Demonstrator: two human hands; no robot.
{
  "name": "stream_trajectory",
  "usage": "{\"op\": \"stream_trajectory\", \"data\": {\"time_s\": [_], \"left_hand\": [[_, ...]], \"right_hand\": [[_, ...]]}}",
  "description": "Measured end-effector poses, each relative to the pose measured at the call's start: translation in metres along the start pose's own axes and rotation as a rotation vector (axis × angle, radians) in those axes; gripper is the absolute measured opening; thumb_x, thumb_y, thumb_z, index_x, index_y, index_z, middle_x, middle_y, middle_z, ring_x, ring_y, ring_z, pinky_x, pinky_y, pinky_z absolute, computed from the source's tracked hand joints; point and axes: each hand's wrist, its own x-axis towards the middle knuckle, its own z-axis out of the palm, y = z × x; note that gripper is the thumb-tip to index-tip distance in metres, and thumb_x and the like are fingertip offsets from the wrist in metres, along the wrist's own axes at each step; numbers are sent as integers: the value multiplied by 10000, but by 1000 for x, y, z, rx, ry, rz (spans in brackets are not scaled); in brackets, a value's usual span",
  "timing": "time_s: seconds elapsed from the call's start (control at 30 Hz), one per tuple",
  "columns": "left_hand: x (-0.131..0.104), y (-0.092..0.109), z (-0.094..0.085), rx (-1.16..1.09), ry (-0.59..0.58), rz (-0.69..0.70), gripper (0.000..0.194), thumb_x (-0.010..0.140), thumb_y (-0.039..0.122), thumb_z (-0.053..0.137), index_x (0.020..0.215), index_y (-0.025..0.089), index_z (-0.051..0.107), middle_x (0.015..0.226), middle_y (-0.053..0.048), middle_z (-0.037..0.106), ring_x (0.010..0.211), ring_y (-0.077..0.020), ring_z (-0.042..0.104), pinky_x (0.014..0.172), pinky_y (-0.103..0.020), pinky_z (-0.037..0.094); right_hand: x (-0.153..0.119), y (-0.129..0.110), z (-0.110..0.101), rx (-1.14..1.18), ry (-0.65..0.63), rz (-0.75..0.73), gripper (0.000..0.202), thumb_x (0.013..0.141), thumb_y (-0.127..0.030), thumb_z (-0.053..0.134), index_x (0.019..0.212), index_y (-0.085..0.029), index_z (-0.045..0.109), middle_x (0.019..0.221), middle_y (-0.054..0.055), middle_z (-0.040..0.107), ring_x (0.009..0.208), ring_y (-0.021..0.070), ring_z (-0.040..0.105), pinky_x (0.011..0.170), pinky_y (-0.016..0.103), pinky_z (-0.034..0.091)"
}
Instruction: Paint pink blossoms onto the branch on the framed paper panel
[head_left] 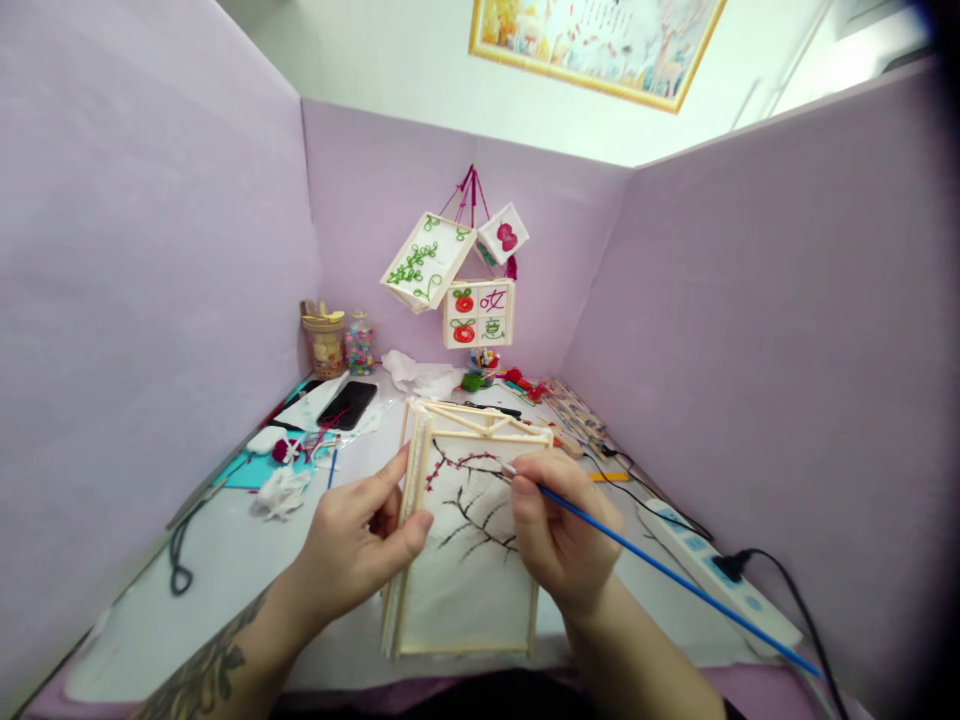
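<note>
My left hand [367,540] grips the left edge of a wooden-framed lantern [465,600], thumb on the front and fingers behind. Its white front panel carries dark painted branches, with small crimson blossoms along the upper left one. A long blue paintbrush [675,572] is pinched in my right hand [562,525], its handle slanting down to the right. The brush tip is at the upper branch, on or just above the panel; I cannot tell if it touches. My right hand hides part of the panel's right side.
A phone [348,406], crumpled tissue [280,492] and a teal sheet [247,474] lie left. Painted lanterns [478,314] hang at the back wall, near a bead jar [360,345] and a cup of sticks [327,345]. A white power strip [720,575] with black cords lies right.
</note>
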Motion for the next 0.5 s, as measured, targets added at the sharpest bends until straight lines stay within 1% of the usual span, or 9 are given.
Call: {"op": "stream_trajectory", "data": {"time_s": [0.2, 0.4, 0.5], "left_hand": [[0, 0, -1, 2, 2, 11, 508, 866, 175, 632, 1372, 133, 613, 546, 109, 479, 428, -51, 400, 403, -130, 357], [-1, -1, -2, 14, 0, 12, 510, 866, 183, 634, 1373, 139, 613, 542, 109, 481, 425, -53, 407, 408, -133, 361], [0, -1, -1, 2, -2, 8, 512, 870, 188, 632, 1380, 148, 609, 542, 110, 479, 424, -53, 402, 405, -132, 359]], "right_hand": [[1, 0, 0, 2, -9, -2, 184, 877, -80, 572, 992, -214, 626, 787, 24, 686, 727, 177, 685, 655, 311, 582], [-1, -1, 0, 47, 24, 14, 195, 867, -69, 571, 993, -207, 628, 788, 20, 675, 734, 172, 676, 664, 310, 570], [-1, -1, 1, 50, 12, 12, 208, 862, -57, 570, 994, -208, 626, 786, 21, 670, 730, 173, 671, 665, 316, 565]]}}
